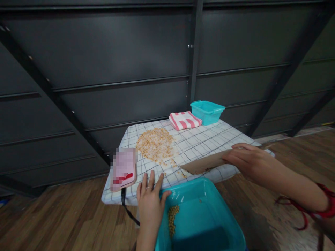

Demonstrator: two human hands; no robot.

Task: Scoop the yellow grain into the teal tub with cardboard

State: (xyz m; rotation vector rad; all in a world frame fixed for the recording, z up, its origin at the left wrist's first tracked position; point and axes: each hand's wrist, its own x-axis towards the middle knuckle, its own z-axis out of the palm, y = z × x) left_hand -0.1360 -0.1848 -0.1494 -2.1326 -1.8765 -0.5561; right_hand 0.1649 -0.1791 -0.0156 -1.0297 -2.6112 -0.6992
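Note:
My right hand (246, 158) grips a brown piece of cardboard (204, 163), held slanting low over the table's front edge. My left hand (151, 195) lies with its fingers spread at that edge, its thumb at the rim of a teal basin (222, 209). Inside the basin, yellowish beans (172, 219) sit along the left side, with one stray bean farther right. A pile of yellow beans mixed with fine white grains (156, 144) spreads over the checked tablecloth (206, 139). A few loose beans trail from it toward the cardboard.
At the table's left lies a pink phone-like item (125, 169), partly blurred, with a black strap (128, 209) hanging down. A folded pink-and-white striped cloth (185, 120) and a smaller teal basket (207, 112) stand at the back. Behind rises a dark panelled wall (125, 45).

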